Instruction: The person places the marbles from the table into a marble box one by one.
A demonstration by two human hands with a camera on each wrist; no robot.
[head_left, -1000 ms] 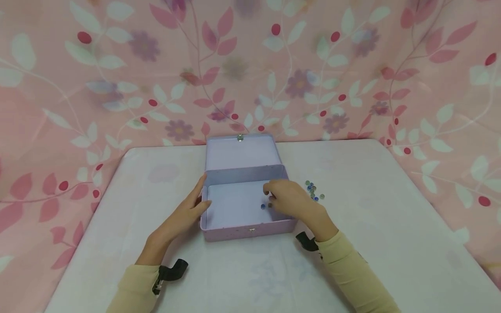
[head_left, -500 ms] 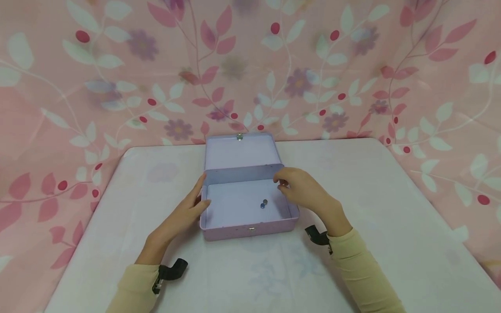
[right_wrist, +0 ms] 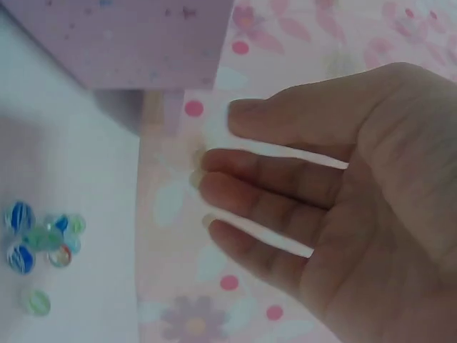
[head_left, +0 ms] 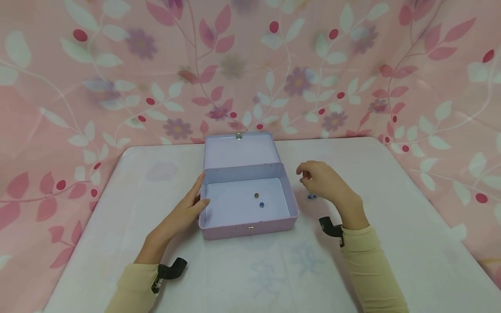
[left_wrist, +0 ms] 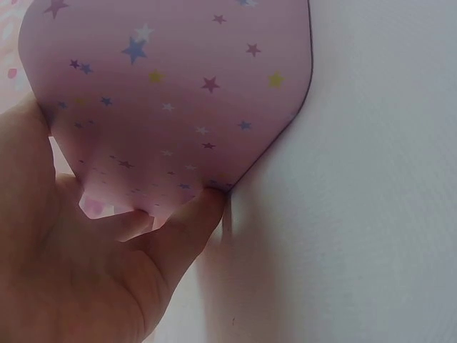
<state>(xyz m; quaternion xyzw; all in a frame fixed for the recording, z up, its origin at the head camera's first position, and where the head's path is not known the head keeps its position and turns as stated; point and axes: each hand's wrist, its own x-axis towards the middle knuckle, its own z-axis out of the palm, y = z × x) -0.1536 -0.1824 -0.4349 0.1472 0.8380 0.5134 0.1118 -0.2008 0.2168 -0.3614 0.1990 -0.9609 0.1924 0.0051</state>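
Observation:
A lilac hinged box [head_left: 231, 231] with its lid [head_left: 240, 152] raised sits mid-table in the head view. Two glass marbles, one blue [head_left: 262, 204] and one brownish [head_left: 256, 195], lie on its floor. My left hand [head_left: 182, 218] grips the box's left side, thumb over the rim and fingers along the outside. The left wrist view shows that hand against the star-patterned wall [left_wrist: 171, 93]. My right hand [head_left: 330, 184] hovers right of the box, fingers loosely bent and holding nothing. Below it several marbles [head_left: 312, 197] lie clustered on the table, partly hidden by the hand.
A white patterned cloth covers the table [head_left: 258, 278]. Behind it hangs a pink floral curtain [head_left: 235, 78], close to the raised lid. Dark wrist cameras [head_left: 330, 227] protrude below both hands.
My right hand has moved from inside the box out to the right, over the loose marbles. The brownish marble inside has rolled left and back. My left hand has stayed on the box.

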